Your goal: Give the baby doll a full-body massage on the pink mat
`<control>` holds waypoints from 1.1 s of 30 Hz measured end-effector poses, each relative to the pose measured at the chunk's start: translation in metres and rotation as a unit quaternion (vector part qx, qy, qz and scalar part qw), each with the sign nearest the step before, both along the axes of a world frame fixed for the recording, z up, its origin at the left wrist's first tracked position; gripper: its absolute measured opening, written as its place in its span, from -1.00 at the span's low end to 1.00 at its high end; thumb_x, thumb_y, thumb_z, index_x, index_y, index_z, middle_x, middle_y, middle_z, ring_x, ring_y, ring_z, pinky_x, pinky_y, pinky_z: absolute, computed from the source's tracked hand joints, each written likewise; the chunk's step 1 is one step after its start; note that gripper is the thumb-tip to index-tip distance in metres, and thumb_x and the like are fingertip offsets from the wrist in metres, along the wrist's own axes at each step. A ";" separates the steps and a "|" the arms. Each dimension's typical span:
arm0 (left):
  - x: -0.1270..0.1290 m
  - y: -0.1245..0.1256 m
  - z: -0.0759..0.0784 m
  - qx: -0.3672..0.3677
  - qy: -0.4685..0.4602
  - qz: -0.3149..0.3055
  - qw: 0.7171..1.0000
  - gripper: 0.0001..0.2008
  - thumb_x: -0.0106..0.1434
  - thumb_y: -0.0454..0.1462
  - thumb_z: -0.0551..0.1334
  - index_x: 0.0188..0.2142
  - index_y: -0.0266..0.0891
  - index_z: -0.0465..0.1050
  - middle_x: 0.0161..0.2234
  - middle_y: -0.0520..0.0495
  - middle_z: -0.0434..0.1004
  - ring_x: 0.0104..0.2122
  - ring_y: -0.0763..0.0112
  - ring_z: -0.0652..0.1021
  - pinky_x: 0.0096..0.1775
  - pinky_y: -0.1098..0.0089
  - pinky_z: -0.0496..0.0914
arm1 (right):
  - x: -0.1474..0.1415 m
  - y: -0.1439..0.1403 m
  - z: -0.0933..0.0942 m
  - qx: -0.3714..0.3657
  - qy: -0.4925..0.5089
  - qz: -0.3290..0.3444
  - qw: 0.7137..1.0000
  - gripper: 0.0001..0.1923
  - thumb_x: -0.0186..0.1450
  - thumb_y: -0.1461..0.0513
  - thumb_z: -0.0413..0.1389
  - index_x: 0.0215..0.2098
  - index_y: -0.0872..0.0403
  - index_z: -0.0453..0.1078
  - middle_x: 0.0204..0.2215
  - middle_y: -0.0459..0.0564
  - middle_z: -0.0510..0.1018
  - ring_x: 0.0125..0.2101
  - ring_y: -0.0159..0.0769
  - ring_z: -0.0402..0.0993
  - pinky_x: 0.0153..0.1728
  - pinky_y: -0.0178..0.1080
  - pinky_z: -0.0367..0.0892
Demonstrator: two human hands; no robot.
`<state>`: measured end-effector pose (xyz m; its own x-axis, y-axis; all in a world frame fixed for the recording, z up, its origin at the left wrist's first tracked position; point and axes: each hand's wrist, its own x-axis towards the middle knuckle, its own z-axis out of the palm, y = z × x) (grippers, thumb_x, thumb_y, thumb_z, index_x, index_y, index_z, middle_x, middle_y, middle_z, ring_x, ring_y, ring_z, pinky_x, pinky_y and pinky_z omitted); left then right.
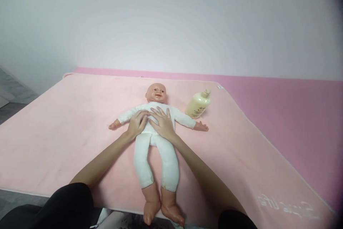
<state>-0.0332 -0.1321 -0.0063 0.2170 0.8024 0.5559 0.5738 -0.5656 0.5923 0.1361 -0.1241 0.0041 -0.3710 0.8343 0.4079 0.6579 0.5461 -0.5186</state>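
A baby doll (157,152) in a white suit lies on its back on a pale pink blanket (66,125), head away from me, arms spread, feet at the near edge. My left hand (137,123) rests flat on the doll's belly, fingers pointing toward its chest. My right hand (163,122) lies flat beside it on the doll's torso, fingertips touching the left hand. Neither hand grips anything.
A cream-coloured lotion bottle (198,104) lies on its side on the blanket, just right of the doll's head and above its outstretched arm. A brighter pink surface (294,122) extends to the right. A white wall rises behind.
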 end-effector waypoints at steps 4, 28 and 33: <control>-0.001 -0.003 0.007 0.082 0.135 -0.088 0.983 -0.68 0.36 -0.20 0.00 -0.10 -0.26 0.47 -0.13 -0.21 0.56 -0.07 0.28 0.53 0.01 0.18 0.42 | 0.003 0.001 -0.006 -0.020 0.094 -0.054 0.994 -0.67 0.27 0.19 0.02 -0.04 -0.02 0.46 0.12 -0.02 0.45 0.25 -0.05 0.17 0.28 0.24 -0.32; 0.035 -0.001 0.031 -0.050 0.316 -0.179 0.930 -0.58 0.39 -0.10 -0.03 0.20 0.06 0.27 0.36 -0.05 -0.02 0.35 0.21 0.04 0.31 -0.04 -0.20 | 0.019 0.010 -0.024 -0.084 0.465 -0.147 0.869 -0.69 0.12 0.25 -0.08 -0.28 0.09 0.47 -0.08 0.10 0.57 0.01 -0.17 0.45 0.15 -0.03 0.23; 0.037 0.001 0.028 -0.061 0.308 -0.134 0.940 -0.51 0.38 -0.02 -0.06 0.27 0.10 0.13 0.37 0.04 -0.06 0.36 0.12 -0.04 0.30 -0.10 -0.20 | 0.019 0.010 -0.026 -0.076 0.474 -0.139 0.866 -0.66 0.10 0.28 -0.10 -0.29 0.09 0.48 -0.11 0.07 0.59 -0.01 -0.19 0.46 0.16 -0.04 0.23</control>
